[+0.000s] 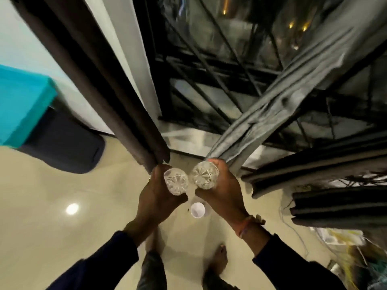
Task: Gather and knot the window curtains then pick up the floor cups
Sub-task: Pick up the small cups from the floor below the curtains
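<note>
My left hand [156,196] grips a clear cut-glass cup [176,181], and my right hand [223,191] grips a second clear cup [205,174]. Both cups are held side by side above the floor, their patterned bottoms facing me. A white cup [197,209] stands on the tiled floor just below and between my hands. A dark brown curtain [100,76] hangs gathered to the left of the window. A grey curtain [278,105] slants down from the upper right and ends behind my right hand.
The dark barred window [209,65] fills the middle. A dark seat [65,143] under a teal surface [23,101] stands at the left. More dark curtain folds [335,185] and clutter with cables [345,248] lie at the right. My bare feet [219,258] stand on the beige tiles.
</note>
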